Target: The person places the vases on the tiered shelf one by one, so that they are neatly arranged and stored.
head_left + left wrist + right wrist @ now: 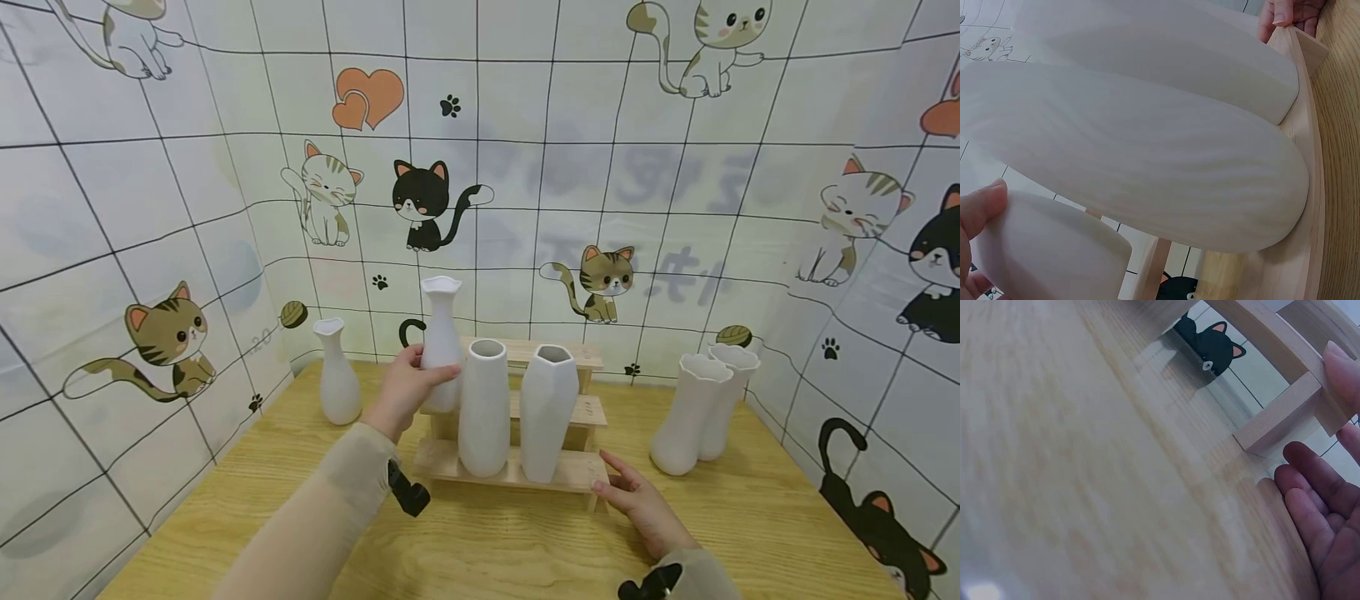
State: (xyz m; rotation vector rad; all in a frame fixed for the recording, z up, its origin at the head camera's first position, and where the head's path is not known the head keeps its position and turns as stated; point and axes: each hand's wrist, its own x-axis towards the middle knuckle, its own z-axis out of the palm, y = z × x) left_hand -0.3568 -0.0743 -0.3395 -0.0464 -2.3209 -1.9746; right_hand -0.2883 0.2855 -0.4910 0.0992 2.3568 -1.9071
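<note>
My left hand [408, 387] grips a white vase [442, 329] with a flared, wavy rim around its body. That vase is upright at the left end of a three-step wooden stand [498, 475], by the middle step; whether its base touches the step I cannot tell. On the lowest step stand a tall rounded vase [483, 408] and a faceted vase [547, 417], both white. My right hand [637, 504] holds the right end of the lowest step, thumb on its edge; in the right wrist view the other fingers [1316, 481] are beside the stand's leg.
Another slim white vase [340, 383] stands on the wooden table [480, 542] at the left. Two white vases with wavy rims, a front one [686, 417] and a rear one [727, 400], stand close together at the right. A cat-patterned cloth wall [510, 167] surrounds the table.
</note>
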